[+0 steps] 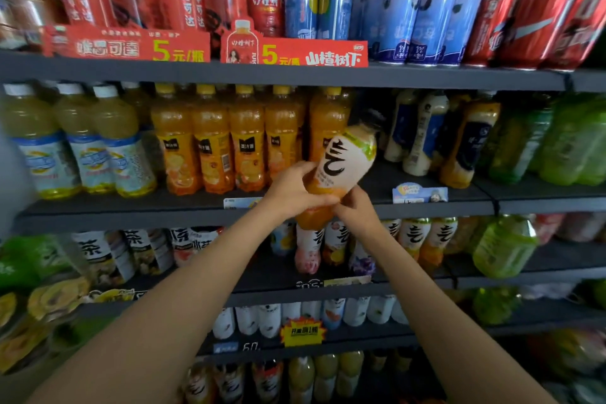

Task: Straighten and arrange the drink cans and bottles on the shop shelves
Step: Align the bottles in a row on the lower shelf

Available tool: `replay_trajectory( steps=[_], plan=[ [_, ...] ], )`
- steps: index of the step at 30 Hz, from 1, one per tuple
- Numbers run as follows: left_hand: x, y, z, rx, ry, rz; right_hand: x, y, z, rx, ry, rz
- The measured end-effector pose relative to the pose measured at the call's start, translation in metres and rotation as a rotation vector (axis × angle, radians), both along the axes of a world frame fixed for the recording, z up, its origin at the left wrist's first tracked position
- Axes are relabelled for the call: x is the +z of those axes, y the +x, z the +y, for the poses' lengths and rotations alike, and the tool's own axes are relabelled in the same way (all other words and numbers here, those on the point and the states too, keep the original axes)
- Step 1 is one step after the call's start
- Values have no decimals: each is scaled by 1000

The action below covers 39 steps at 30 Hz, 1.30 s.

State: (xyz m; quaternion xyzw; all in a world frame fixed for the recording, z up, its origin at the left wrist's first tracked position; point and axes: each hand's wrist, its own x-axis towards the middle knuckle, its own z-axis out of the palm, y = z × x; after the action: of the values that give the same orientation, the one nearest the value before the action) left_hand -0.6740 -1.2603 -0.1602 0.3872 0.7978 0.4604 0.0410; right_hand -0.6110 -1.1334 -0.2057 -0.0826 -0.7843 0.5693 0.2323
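Note:
I hold an orange drink bottle (344, 161) with a white label and a dark cap in front of the second shelf (131, 207), tilted with its cap up and to the right. My left hand (295, 188) grips its lower body from the left. My right hand (355, 210) holds its base from the right. Behind it stands a row of orange juice bottles (229, 141) with yellow caps. To the right is a gap on the shelf board, then pale bottles with blue labels (423, 138).
Pale yellow bottles (82, 141) stand far left and green bottles (570, 141) far right on this shelf. The top shelf carries red bottles, blue cans (419, 13) and red cans. Lower shelves hold white-labelled bottles (423, 236), tea bottles and several more drinks.

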Motion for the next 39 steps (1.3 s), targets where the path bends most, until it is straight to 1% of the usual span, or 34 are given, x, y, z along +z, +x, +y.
replay_trajectory(
  steps=[2, 4, 6, 8, 10, 12, 14, 17, 19, 20, 23, 27, 30, 33, 36, 39],
  plan=[
    [-5, 9, -4, -65, -44, -19, -9, 15, -3, 0, 72, -44],
    [-21, 18, -13, -78, -68, -70, -20, 28, -8, 32, 112, -133],
    [-50, 20, -30, -70, -75, -192, -40, 35, -20, 113, 115, -252],
    [-85, 19, -46, -42, -115, -297, -66, 35, -35, 146, 205, -342],
    [-119, 20, -61, 33, -179, -321, -97, 29, -51, 127, 302, -419],
    [-147, 20, -67, 149, -197, -335, -123, 22, -66, 97, 278, -460],
    [-166, 15, -67, 280, -164, -347, -139, 10, -77, 94, 207, -476],
    [-182, -3, -63, 461, -128, -314, -150, -12, -87, 119, -10, -480],
    [-191, -15, -59, 515, -70, -316, -154, -27, -91, 116, -142, -466],
    [-195, -20, -57, 526, -38, -326, -158, -35, -92, 111, -167, -447],
    [-201, -33, -48, 561, -46, -319, -168, -59, -88, 61, -184, -406],
    [-205, -45, -31, 613, -139, -379, -171, -76, -77, 30, -218, -460],
    [-207, -51, -20, 640, -155, -390, -178, -84, -73, 11, -213, -442],
    [-208, -55, -10, 633, -198, -406, -185, -87, -70, -27, -228, -455],
    [-209, -57, -5, 613, -216, -419, -194, -87, -68, -67, -189, -453],
    [-214, -61, -4, 594, -199, -428, -199, -90, -68, -65, -155, -583]
  ],
)
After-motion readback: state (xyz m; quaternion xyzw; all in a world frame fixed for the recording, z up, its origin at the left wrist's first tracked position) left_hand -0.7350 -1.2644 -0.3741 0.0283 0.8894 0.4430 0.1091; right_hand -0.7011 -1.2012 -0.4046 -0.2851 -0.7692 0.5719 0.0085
